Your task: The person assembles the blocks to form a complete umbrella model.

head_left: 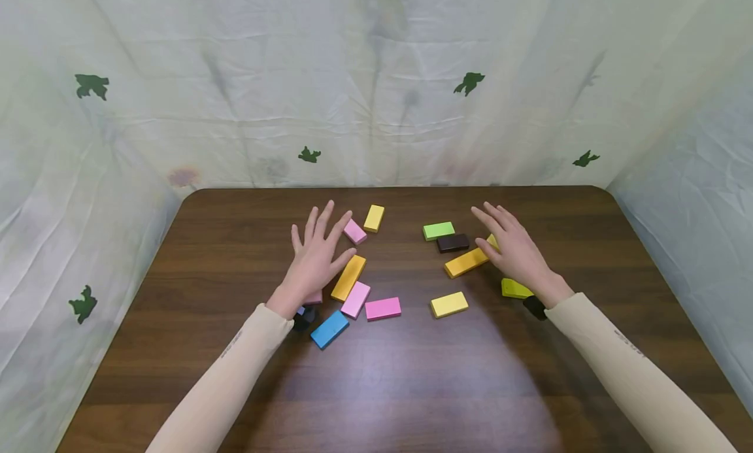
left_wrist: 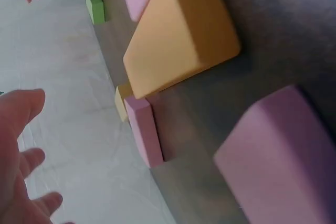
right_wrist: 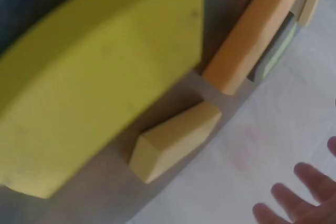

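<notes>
My left hand (head_left: 312, 260) is spread out over the left group of blocks, with nothing held. Beside its thumb lie an orange block (head_left: 349, 278) and a pink block (head_left: 355, 232); another pink block (left_wrist: 283, 161) is partly hidden beneath the hand in the head view. My right hand (head_left: 518, 250), fingers extended and holding nothing, hovers over the right group. An orange block (head_left: 467, 263) lies by its thumb. A pale yellow block (right_wrist: 176, 140) is mostly covered by this hand in the head view, and a yellow-green block (head_left: 515, 288) lies beside the wrist.
Near the left group are a blue block (head_left: 330, 329), a magenta block (head_left: 383, 308), a light pink block (head_left: 355, 300) and a yellow block (head_left: 374, 218). Toward the right are a green block (head_left: 438, 231), a black block (head_left: 453, 243) and a yellow block (head_left: 450, 304). Curtains (head_left: 376, 87) surround the wooden table (head_left: 400, 401).
</notes>
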Motion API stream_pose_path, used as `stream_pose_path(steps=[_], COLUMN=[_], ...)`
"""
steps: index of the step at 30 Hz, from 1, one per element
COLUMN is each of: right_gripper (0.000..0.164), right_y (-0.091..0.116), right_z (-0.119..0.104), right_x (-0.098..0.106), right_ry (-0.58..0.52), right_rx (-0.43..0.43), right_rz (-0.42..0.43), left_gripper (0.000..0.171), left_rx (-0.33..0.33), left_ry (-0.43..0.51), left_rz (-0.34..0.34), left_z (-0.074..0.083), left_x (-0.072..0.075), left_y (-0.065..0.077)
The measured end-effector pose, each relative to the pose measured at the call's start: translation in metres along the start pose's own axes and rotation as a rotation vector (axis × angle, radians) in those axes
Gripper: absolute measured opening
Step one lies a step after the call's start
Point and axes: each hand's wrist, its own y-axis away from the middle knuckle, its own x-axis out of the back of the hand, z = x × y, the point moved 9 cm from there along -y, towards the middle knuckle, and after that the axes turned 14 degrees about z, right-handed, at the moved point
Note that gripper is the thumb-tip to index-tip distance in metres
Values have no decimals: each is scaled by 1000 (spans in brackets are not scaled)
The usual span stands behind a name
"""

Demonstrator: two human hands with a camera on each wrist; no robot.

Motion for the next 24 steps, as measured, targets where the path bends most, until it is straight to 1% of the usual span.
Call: stream_pose_path(steps=[3, 6, 11, 15, 20, 24], right_gripper=[65, 63, 59, 57, 51, 46], right_y=[6, 12, 21, 27, 30, 31], right_z=[-4, -7, -7, -6, -6, -7], right_x=[-2, -6, -16, -23, -28, -30], right_ry=[-22, -50, -64, -73, -69, -67], right_rx=[41, 73, 73, 70, 70, 85], right_rz=[-5, -31, -118, -173, -199, -198], left_gripper=[72, 68, 62, 56, 51, 49], left_rx=[-49, -77, -87, -96, -130, -125], left_ry=[2, 1, 24, 48, 34, 25], left_rz=[-25, -54, -100, -114, -123, -149], left_z=[5, 8, 10, 10, 12, 10], left_x=[-4, -8, -16, -20, -23, -27], left_y=[5, 10, 18, 22, 26, 28])
